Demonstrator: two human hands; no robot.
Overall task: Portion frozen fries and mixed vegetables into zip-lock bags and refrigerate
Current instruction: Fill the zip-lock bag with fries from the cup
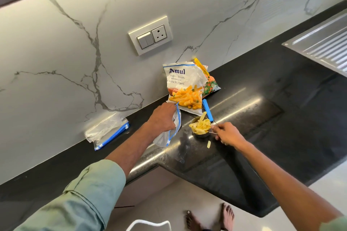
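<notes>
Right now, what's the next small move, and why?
Probably lift the cup to the zip-lock bag and tip it in: the right hand holds its handle, it is heaped with fries, and the left hand grips the bag's blue rim.

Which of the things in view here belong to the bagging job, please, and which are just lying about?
In use: zip-lock bag, steel cup of fries, Amul French Fries packet, mixed vegetables packet, spare zip-lock bags.
Lying about: blue clip, stray fry, switch-and-socket plate, sink drainboard.
</notes>
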